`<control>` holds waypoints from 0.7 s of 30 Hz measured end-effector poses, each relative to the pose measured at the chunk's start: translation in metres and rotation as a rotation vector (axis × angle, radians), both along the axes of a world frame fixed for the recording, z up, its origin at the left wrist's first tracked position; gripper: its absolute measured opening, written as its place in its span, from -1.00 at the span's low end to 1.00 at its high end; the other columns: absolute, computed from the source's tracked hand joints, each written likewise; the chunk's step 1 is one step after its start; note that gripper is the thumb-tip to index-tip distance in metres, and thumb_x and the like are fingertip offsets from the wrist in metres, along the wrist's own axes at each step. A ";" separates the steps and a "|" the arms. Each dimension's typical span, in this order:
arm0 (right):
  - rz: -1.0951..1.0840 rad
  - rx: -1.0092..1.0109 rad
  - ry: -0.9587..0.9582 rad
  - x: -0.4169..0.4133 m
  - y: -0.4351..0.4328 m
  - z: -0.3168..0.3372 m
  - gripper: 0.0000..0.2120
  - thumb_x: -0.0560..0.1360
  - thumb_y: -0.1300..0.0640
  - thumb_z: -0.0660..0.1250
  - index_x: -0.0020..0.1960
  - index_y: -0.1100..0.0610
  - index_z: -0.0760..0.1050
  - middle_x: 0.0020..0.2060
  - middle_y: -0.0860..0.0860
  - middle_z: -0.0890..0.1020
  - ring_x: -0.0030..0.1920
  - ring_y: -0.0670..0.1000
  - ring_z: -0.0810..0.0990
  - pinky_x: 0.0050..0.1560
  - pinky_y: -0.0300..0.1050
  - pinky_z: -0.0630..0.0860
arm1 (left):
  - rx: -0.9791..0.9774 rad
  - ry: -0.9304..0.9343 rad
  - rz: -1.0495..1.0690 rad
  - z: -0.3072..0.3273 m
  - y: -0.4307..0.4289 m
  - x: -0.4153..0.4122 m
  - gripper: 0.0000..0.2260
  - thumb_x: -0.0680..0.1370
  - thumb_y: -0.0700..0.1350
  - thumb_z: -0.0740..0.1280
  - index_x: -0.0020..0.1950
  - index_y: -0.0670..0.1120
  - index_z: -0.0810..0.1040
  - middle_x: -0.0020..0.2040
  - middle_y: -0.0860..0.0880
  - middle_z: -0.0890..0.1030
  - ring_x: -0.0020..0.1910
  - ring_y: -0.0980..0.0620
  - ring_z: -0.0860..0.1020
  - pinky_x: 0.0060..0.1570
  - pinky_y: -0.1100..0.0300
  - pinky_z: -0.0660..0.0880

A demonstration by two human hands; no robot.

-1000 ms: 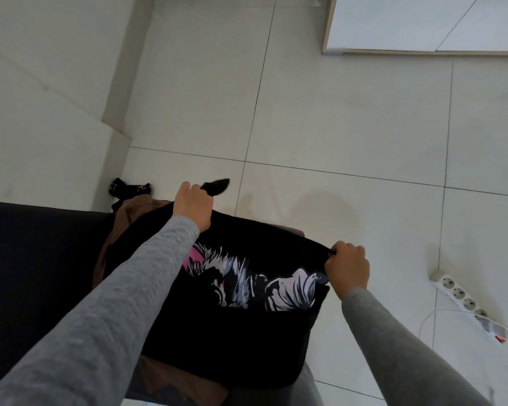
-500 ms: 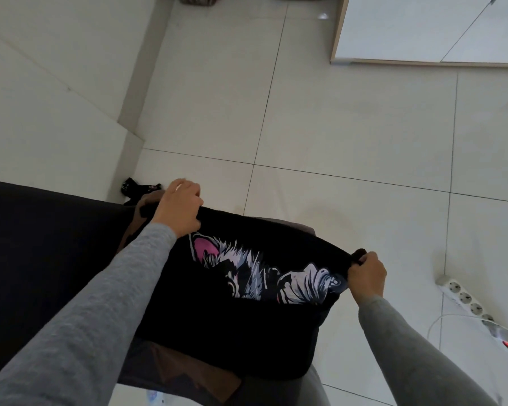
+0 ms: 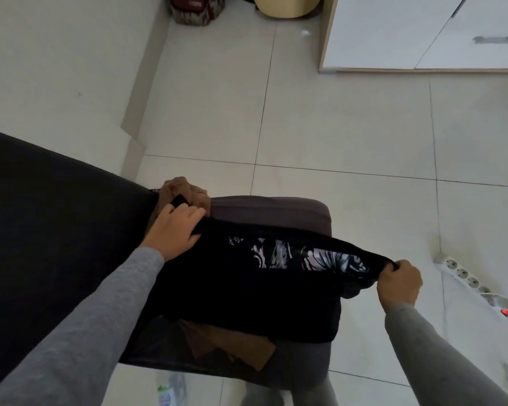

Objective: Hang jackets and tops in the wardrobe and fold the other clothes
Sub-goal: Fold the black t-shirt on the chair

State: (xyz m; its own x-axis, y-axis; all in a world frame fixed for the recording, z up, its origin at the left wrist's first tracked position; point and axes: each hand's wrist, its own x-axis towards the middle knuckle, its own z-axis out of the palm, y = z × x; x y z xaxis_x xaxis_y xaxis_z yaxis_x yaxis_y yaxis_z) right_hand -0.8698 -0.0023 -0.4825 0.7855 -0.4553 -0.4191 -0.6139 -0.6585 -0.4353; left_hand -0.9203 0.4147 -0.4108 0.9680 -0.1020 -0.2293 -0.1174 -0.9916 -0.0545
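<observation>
The black top (image 3: 247, 303) lay doubled over on the seat cushion (image 3: 276, 209), its pale print (image 3: 305, 256) showing in a strip just under the upper edge. The left hand (image 3: 176, 230) was clenched over the left end of that edge, thumb beneath the cloth. The right hand (image 3: 399, 284) pinched the right end in a closed fist, out past the cushion's side. The edge ran taut between them.

To finish this fold well, I judged that both hands should keep an even pull so the edge stayed straight. They should then bring it down square onto the lower layer and smooth it flat before letting go. The right corner hung over open floor and could sag or slip off, so it wanted drawing inward first. A brown garment (image 3: 232, 344) lay underneath, touching the top, and a careless tug might have dragged it along.

Counted from near to far:
- One plastic bottle (image 3: 167, 391) by the feet.
- Two hands in grey sleeves.
- One black top.
- One brown garment. The brown cloth bunched behind the left hand may have been part of it or a second piece.
- One cushion.
- One dark sofa (image 3: 56, 230) to the left.
- One power strip (image 3: 467, 279) on the tiles to the right.
- Farthest off, one white cabinet (image 3: 393, 30), one cream round object (image 3: 288, 7) and one patterned bag (image 3: 197, 10).
</observation>
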 end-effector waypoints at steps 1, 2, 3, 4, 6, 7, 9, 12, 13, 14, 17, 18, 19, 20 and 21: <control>-0.025 0.006 0.002 -0.010 -0.001 0.003 -0.78 0.54 0.29 0.13 0.04 0.40 0.48 0.01 0.35 0.52 -0.04 0.32 0.48 -0.08 0.06 0.40 | 0.037 0.011 -0.018 -0.003 0.002 -0.012 -0.57 0.18 -0.15 0.57 0.00 -0.16 0.59 -0.18 -0.07 0.60 -0.23 -0.10 0.57 -0.23 0.08 0.46; -0.045 0.011 -0.002 -0.022 -0.001 0.005 -0.79 0.53 0.33 0.12 0.05 0.39 0.48 0.00 0.33 0.52 -0.08 0.29 0.48 -0.11 0.04 0.40 | 0.066 0.015 -0.030 -0.005 0.003 -0.025 -0.54 0.14 -0.14 0.58 0.00 -0.15 0.61 -0.17 -0.07 0.60 -0.23 -0.10 0.57 -0.25 0.09 0.47; -0.072 0.024 0.001 -0.031 -0.001 0.009 -0.79 0.51 0.37 0.11 0.05 0.38 0.48 -0.03 0.30 0.53 -0.13 0.24 0.46 -0.14 0.02 0.40 | 0.085 0.026 -0.036 -0.008 0.005 -0.035 -0.51 0.10 -0.14 0.59 0.00 -0.15 0.62 -0.16 -0.08 0.60 -0.24 -0.10 0.57 -0.26 0.09 0.47; -0.089 0.026 -0.002 -0.041 -0.003 0.009 -0.78 0.50 0.39 0.11 0.04 0.37 0.48 -0.04 0.28 0.52 -0.16 0.20 0.44 -0.15 0.01 0.40 | 0.094 0.030 -0.042 -0.010 0.006 -0.044 -0.48 0.06 -0.15 0.60 -0.01 -0.15 0.62 -0.16 -0.08 0.60 -0.25 -0.10 0.57 -0.28 0.09 0.48; -0.115 0.010 -0.004 -0.059 -0.004 0.010 -0.79 0.50 0.41 0.11 0.05 0.36 0.46 -0.03 0.30 0.53 -0.15 0.19 0.43 -0.13 0.03 0.41 | 0.096 0.049 -0.040 -0.014 0.007 -0.061 -0.44 0.00 -0.17 0.61 -0.03 -0.15 0.62 -0.17 -0.09 0.59 -0.27 -0.10 0.57 -0.31 0.09 0.49; -0.130 0.005 -0.001 -0.065 -0.005 0.010 -0.81 0.51 0.40 0.11 0.05 0.36 0.45 -0.03 0.32 0.52 -0.14 0.20 0.43 -0.12 0.03 0.39 | 0.095 0.068 -0.026 -0.017 0.007 -0.067 -0.43 -0.01 -0.17 0.61 -0.03 -0.16 0.62 -0.17 -0.10 0.58 -0.27 -0.11 0.57 -0.32 0.09 0.50; -0.133 0.004 0.021 -0.077 -0.004 0.004 -0.84 0.53 0.37 0.10 0.05 0.34 0.40 -0.04 0.33 0.50 -0.13 0.22 0.42 -0.12 0.04 0.36 | 0.079 0.123 0.067 -0.021 0.006 -0.079 -0.45 0.08 -0.15 0.60 0.03 -0.17 0.59 -0.13 -0.12 0.56 -0.23 -0.13 0.56 -0.27 0.07 0.49; -0.155 0.038 0.112 -0.091 0.002 -0.006 -0.87 0.53 0.35 0.10 0.06 0.31 0.35 -0.03 0.34 0.52 -0.11 0.25 0.46 -0.12 0.07 0.41 | 0.070 0.277 0.296 -0.024 0.002 -0.095 -0.49 0.36 -0.07 0.43 0.27 -0.13 0.42 0.10 -0.13 0.46 0.02 -0.13 0.49 -0.06 0.01 0.41; -0.161 0.049 0.160 -0.094 0.004 -0.007 -0.85 0.52 0.37 0.11 0.08 0.32 0.34 -0.01 0.35 0.52 -0.10 0.25 0.46 -0.14 0.05 0.40 | 0.080 0.338 0.352 -0.025 0.000 -0.099 -0.48 0.40 -0.04 0.38 0.32 -0.11 0.35 0.17 -0.11 0.40 0.10 -0.11 0.45 0.00 0.03 0.39; -0.157 0.060 0.210 -0.098 0.004 -0.008 -0.82 0.51 0.38 0.12 0.11 0.34 0.33 0.02 0.36 0.50 -0.11 0.24 0.44 -0.16 0.03 0.37 | 0.082 0.382 0.396 -0.025 -0.003 -0.102 -0.44 0.41 0.00 0.35 0.36 -0.09 0.28 0.23 -0.10 0.34 0.16 -0.10 0.40 0.05 0.04 0.39; -0.139 0.078 0.339 -0.106 0.009 -0.009 -0.71 0.49 0.36 0.19 0.20 0.38 0.31 0.18 0.37 0.39 -0.06 0.27 0.44 -0.06 0.09 0.41 | 0.046 0.581 0.529 -0.019 -0.011 -0.097 -0.23 0.38 0.18 0.36 0.46 -0.06 0.12 0.37 -0.11 0.19 0.31 -0.15 0.29 0.22 -0.02 0.34; -0.123 0.081 0.350 -0.107 0.013 -0.010 -0.68 0.48 0.36 0.20 0.22 0.37 0.31 0.25 0.34 0.33 -0.02 0.31 0.45 0.02 0.13 0.42 | 0.039 0.678 0.573 -0.016 -0.014 -0.092 -0.18 0.35 0.25 0.36 0.48 -0.04 0.09 0.42 -0.11 0.15 0.35 -0.18 0.26 0.27 -0.04 0.28; -0.092 0.092 0.324 -0.107 0.018 -0.010 -0.67 0.47 0.36 0.19 0.23 0.36 0.32 0.31 0.30 0.27 0.05 0.34 0.45 0.10 0.14 0.41 | 0.034 0.753 0.617 -0.010 -0.017 -0.083 -0.14 0.34 0.33 0.34 0.48 -0.02 0.10 0.46 -0.11 0.14 0.38 -0.20 0.25 0.30 -0.06 0.24; -0.054 0.115 0.259 -0.108 0.025 -0.010 -0.66 0.47 0.37 0.19 0.23 0.34 0.34 0.37 0.25 0.22 0.14 0.35 0.44 0.17 0.14 0.39 | 0.019 0.756 0.663 -0.004 -0.020 -0.074 -0.15 0.33 0.38 0.31 0.47 -0.02 0.15 0.46 -0.11 0.19 0.38 -0.20 0.28 0.32 -0.07 0.22; -0.005 0.139 0.174 -0.107 0.035 -0.009 -0.67 0.47 0.37 0.19 0.23 0.33 0.36 0.40 0.21 0.20 0.24 0.32 0.40 0.25 0.12 0.35 | -0.001 0.650 0.690 0.001 -0.024 -0.065 -0.21 0.37 0.39 0.28 0.44 -0.04 0.23 0.42 -0.11 0.28 0.36 -0.19 0.33 0.30 -0.07 0.24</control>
State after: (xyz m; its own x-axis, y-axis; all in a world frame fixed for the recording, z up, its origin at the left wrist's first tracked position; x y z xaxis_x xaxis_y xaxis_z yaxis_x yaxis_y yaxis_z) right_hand -0.9768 0.0326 -0.4916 0.6936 -0.3874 -0.6073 -0.6910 -0.5961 -0.4090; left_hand -0.9856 0.3912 -0.4101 0.4976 0.4446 -0.7448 0.4880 -0.8534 -0.1834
